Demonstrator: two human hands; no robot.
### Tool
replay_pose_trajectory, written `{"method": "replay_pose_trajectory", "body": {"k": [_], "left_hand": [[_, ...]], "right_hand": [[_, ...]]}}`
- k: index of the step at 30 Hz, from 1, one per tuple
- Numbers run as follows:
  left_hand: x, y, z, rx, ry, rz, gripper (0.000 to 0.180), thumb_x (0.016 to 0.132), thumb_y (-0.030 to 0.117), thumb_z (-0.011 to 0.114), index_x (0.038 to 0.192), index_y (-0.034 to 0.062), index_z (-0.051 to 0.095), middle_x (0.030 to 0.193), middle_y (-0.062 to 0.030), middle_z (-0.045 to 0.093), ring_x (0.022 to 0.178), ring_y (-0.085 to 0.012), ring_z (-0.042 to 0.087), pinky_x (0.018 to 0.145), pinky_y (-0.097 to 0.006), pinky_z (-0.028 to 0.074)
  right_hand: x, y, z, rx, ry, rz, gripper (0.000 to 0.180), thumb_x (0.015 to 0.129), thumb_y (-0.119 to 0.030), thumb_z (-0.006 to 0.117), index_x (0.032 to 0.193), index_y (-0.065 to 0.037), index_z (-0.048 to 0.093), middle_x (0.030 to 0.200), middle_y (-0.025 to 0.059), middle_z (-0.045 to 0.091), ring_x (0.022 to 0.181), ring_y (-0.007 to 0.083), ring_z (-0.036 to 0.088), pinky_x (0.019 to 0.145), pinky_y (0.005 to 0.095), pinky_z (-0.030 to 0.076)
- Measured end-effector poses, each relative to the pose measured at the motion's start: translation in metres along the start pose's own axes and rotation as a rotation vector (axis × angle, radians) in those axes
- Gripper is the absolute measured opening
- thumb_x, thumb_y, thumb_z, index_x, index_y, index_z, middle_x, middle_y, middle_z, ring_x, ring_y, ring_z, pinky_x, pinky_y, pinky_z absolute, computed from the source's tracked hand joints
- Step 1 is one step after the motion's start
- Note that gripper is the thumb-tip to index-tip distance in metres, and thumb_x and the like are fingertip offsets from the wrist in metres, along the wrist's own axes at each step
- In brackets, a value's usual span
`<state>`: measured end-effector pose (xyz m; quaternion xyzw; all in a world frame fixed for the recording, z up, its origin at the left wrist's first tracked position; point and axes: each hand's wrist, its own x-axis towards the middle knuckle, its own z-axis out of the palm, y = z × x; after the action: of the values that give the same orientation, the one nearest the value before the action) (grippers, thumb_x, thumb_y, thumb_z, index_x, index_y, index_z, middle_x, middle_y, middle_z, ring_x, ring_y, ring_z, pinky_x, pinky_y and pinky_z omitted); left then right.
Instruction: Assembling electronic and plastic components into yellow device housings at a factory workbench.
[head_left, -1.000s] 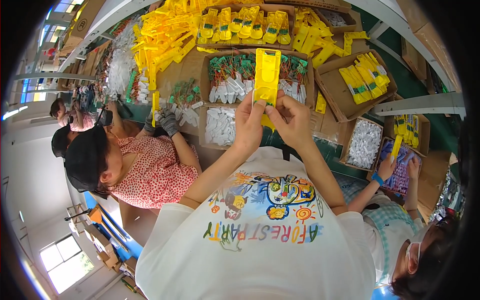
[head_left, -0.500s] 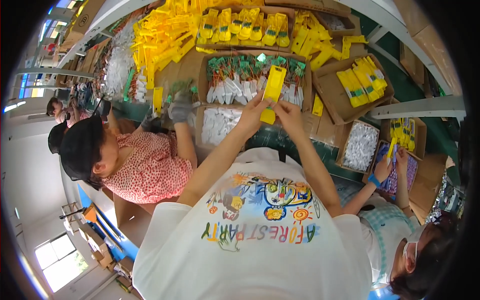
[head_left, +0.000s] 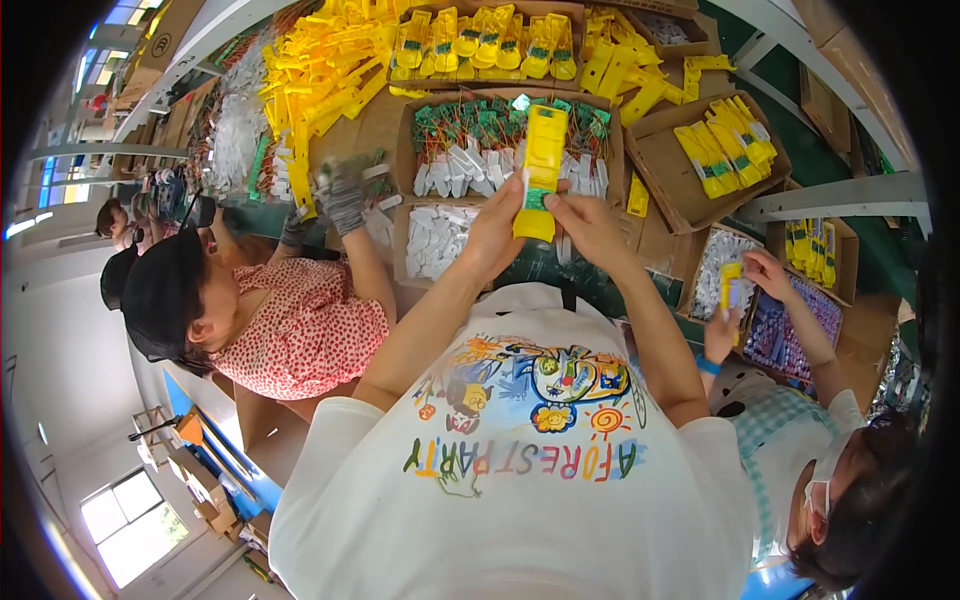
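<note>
We hold a long yellow plastic housing [head_left: 545,150] upright before us, over the near part of a brown cardboard box [head_left: 403,145] of green circuit boards with red wires and white plastic pieces. Our left hand [head_left: 497,232] grips its left edge, thumb in front and fingers partly hidden behind; our right hand [head_left: 592,232] pinches the right edge low down, thumb beside a small green circuit board [head_left: 537,198] that sits inside the lower half. We judge this piece part done: the board is in it, yet the open inner side faces us with no cover on, and whether the board is fixed we cannot tell. Beyond, a row of yellow housings with green boards [head_left: 485,45] fills one box, and more lie in a tilted brown cardboard box [head_left: 670,200] on our right, so we count those as equally far along. Much seems left: a heap of loose yellow plastic parts [head_left: 330,60] lies at the far left, the box before us is well stocked, and plain white plastic pieces [head_left: 437,240] fill another box just left of our hands
</note>
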<state>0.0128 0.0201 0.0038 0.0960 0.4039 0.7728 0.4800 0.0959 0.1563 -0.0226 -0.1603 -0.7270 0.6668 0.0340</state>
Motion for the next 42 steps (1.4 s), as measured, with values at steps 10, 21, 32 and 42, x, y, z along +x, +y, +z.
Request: {"method": "replay_pose_trajectory", "body": {"k": [10, 21, 32, 42], "left_hand": [[-0.011, 0.021, -0.028, 0.248, 0.264, 0.146, 0.038, 0.098, 0.036, 0.037, 0.112, 0.0036, 0.052, 0.082, -0.0084, 0.06, 0.073, -0.0161, 0.059, 0.068, -0.03, 0.047], [-0.006, -0.016, -0.02, 0.995, 0.279, 0.299, 0.04, 0.08, 0.011, 0.062, 0.116, 0.0005, 0.046, 0.075, -0.0207, 0.059, 0.069, -0.0342, 0.061, 0.062, -0.04, 0.046], [-0.014, -0.005, -0.016, 1.16, 0.165, 0.273, 0.033, 0.076, 0.008, 0.062, 0.108, 0.0019, 0.057, 0.082, -0.015, 0.064, 0.076, -0.0231, 0.065, 0.068, -0.032, 0.048], [0.044, 0.025, -0.067, 0.491, 0.276, 0.032, 0.026, 0.084, 0.014, 0.063, 0.105, -0.0007, 0.055, 0.078, -0.0043, 0.062, 0.07, -0.0112, 0.059, 0.061, -0.024, 0.046]], "right_hand": [[0.0, -0.07, -0.051, 0.965, -0.154, 0.112, 0.041, 0.092, -0.028, 0.053, 0.122, -0.002, 0.046, 0.067, -0.0019, 0.053, 0.056, 0.006, 0.049, 0.049, 0.0172, 0.039], [0.054, -0.049, -0.002, 0.423, 0.277, 0.093, 0.031, 0.089, -0.027, 0.043, 0.081, -0.003, 0.06, 0.057, -0.0028, 0.04, 0.048, 0.0082, 0.037, 0.047, 0.0232, 0.03], [0.083, -0.046, -0.012, -0.318, 0.473, -0.733, 0.053, 0.094, -0.041, 0.037, 0.069, -0.002, 0.063, 0.058, 0.0101, 0.057, 0.057, 0.0273, 0.056, 0.064, 0.035, 0.043], [0.139, 0.034, 0.032, 0.499, 0.11, -0.031, 0.041, 0.095, -0.037, 0.045, 0.102, 0.0, 0.062, 0.102, 0.0126, 0.061, 0.097, 0.0217, 0.055, 0.083, 0.0296, 0.041]]}}
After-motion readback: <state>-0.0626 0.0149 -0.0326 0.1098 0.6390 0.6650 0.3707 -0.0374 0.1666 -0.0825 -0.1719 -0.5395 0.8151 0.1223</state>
